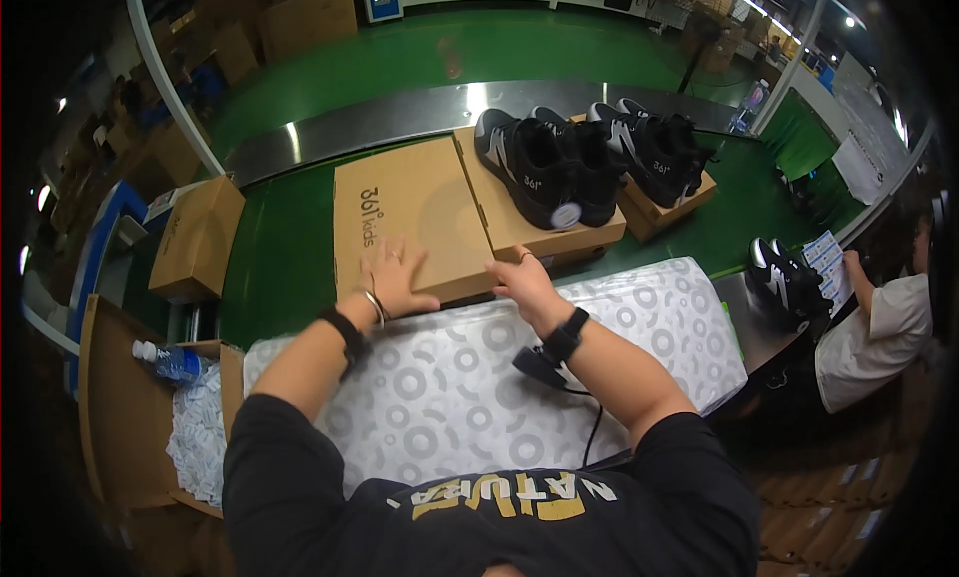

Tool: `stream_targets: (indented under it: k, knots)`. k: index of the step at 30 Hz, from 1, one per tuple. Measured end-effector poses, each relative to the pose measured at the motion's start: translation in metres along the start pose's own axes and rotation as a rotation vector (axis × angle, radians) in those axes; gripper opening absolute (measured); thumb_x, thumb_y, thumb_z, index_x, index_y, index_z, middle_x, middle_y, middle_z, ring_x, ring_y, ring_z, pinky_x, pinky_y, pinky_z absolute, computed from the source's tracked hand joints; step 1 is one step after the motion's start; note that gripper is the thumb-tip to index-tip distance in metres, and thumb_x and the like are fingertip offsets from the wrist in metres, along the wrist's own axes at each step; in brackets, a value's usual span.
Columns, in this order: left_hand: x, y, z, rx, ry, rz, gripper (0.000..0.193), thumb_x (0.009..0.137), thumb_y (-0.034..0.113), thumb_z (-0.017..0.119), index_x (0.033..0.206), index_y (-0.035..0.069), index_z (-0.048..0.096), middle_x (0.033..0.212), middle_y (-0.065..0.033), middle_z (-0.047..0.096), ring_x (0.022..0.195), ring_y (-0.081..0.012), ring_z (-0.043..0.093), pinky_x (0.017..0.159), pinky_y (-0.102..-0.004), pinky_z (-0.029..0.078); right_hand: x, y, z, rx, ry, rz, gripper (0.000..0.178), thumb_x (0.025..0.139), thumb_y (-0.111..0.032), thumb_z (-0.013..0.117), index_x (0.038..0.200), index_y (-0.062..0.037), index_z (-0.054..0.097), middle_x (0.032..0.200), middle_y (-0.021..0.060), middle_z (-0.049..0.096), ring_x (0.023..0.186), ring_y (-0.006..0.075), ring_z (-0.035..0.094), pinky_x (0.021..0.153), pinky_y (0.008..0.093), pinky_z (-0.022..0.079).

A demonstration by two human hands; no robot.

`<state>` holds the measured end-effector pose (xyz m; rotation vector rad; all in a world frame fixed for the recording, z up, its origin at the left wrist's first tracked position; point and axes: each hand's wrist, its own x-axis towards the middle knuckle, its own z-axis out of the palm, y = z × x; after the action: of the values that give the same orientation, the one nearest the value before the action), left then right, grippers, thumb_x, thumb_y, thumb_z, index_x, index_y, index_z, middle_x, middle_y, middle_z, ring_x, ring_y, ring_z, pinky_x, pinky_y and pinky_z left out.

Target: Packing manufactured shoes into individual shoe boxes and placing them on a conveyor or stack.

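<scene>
My left hand [397, 277] lies with fingers spread on the near side of a closed brown cardboard shoebox [405, 202]. By that box's near right corner is my right hand [526, 289], thumb and forefinger apart, its other fingers partly hidden; nothing shows in it. To the right stands another brown shoebox [470, 177] carrying a pair of black and white sneakers [544, 167], with a round white sticker on one heel. Farther right, a second pair of black sneakers [654, 155] rests on a brown box [669, 209]. White patterned wrapping paper [440, 397] spreads in front of me.
A green conveyor belt [280, 247] runs under the boxes, edged by a metal rail [340, 127]. At left are another shoebox [205, 239] and an open carton [110, 407] with small white packets and a bottle. A co-worker [874, 327] at right holds a printed sheet beside sneakers.
</scene>
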<state>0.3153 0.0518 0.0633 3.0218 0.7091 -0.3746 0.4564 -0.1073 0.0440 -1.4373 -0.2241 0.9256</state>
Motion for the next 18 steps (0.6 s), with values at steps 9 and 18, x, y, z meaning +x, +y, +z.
stream_targets:
  k: [9,18]
  knots:
    - [0.076,0.009,-0.050,-0.337,0.318,0.068,0.057,0.069,0.038,0.063,0.116,0.011,0.048,0.114,-0.0146,0.050,0.104,-0.0324,0.047,0.091,-0.0401,0.035,0.070,-0.195,-0.130,-1.316,0.611,-1.111,0.033,0.068,-0.004,0.061,0.101,-0.0022,0.057,0.104,0.0153,0.056,0.093,0.0296,0.055,0.082,0.0348,0.043]
    - [0.198,0.097,-0.099,-0.372,0.860,0.444,0.045,0.075,0.028,0.059,0.110,0.002,0.050,0.113,-0.0215,0.049,0.105,-0.0331,0.047,0.088,-0.0369,0.039,0.143,-0.210,-0.128,-1.175,-0.010,-0.612,0.018,0.075,-0.010,0.057,0.089,-0.0019,0.063,0.083,0.0138,0.063,0.081,0.0260,0.059,0.075,0.0321,0.044]
